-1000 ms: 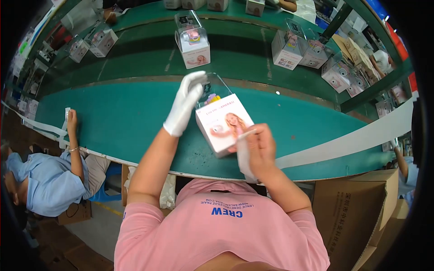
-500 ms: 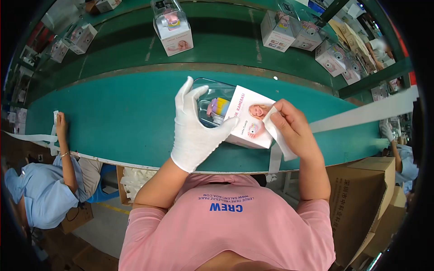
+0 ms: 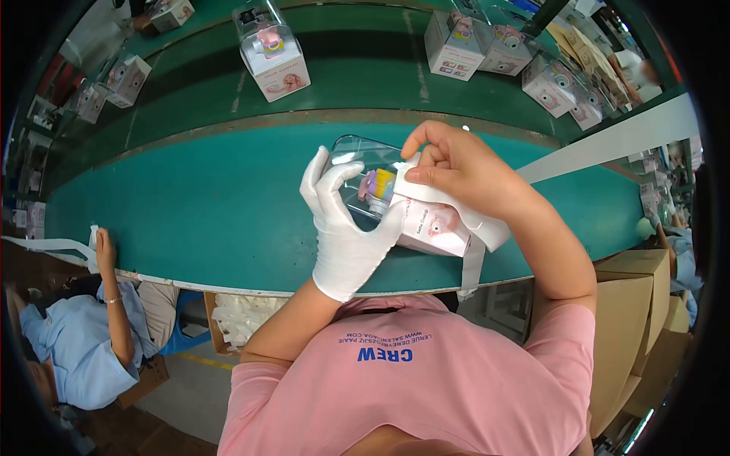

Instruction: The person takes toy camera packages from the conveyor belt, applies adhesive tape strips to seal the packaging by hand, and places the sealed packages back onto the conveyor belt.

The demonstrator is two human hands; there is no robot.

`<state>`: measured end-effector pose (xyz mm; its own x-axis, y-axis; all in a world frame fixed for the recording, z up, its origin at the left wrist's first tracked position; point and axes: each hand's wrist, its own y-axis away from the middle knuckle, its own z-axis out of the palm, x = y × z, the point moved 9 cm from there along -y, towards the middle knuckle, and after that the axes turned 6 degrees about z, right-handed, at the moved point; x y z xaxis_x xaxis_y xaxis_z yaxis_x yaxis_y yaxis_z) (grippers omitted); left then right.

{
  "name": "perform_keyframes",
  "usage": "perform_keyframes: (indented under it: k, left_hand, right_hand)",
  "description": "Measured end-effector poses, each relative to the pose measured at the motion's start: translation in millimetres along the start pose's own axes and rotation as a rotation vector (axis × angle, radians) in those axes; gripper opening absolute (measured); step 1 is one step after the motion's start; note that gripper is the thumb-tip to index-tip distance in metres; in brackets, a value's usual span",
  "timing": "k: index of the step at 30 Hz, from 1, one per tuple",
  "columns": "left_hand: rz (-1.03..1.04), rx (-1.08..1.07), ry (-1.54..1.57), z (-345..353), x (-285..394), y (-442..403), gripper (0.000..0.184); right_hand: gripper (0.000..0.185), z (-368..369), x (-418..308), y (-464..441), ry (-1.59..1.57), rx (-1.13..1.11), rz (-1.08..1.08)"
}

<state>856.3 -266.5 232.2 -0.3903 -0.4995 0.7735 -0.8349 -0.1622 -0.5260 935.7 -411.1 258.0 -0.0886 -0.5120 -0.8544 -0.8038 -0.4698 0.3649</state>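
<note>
Plainly, the printed box lies on the green table directly in front of the person, its clear cover towards the left and its white printed part towards the right. Behind the cover, at the box's middle, sits a toy camera in yellow and lilac.

At the left end of the box, the gloved left hand is spread wide in a curve, thumb well apart from the fingers. Its thumb reaches the near side of the box, while the fingers arch by the cover; whether their tips touch it, I cannot tell.

Over the far side of the box, the bare right hand is drawn narrow, pinching a white strip between thumb and fingers. This strip drapes across the printed face and covers part of the picture and lettering.

Beyond the box, further from the person, another packed box stands to the left on a green surface. Well to the left of the box, a co-worker's hand is at the table's edge.
</note>
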Motion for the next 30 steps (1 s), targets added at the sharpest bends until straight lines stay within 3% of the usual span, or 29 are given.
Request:
perform_keyframes:
  k: [7, 22, 24, 26, 30]
  left_hand:
    - [0.004, -0.027, 0.029, 13, 8, -5, 0.068]
    - [-0.018, -0.221, -0.142, 31, 27, -19, 0.047]
    - [0.074, -0.353, -0.362, 38, 43, -28, 0.045]
    - [0.163, -0.486, -0.579, 46, 56, -33, 0.043]
    - [0.357, -0.630, -0.530, 72, 79, -43, 0.041]
  right_hand:
    - [0.012, -13, 6, 7, -0.021, -0.022, 0.089]
    - [0.019, -60, 2, 36, 0.297, -0.053, 0.108]
    - [0.019, -80, 15, 61, 0.321, -0.094, 0.143]
    - [0.021, -107, 47, 86, 0.111, -0.042, 0.292]
    - [0.020, -125, 132, 106, -0.164, 0.055, 0.368]
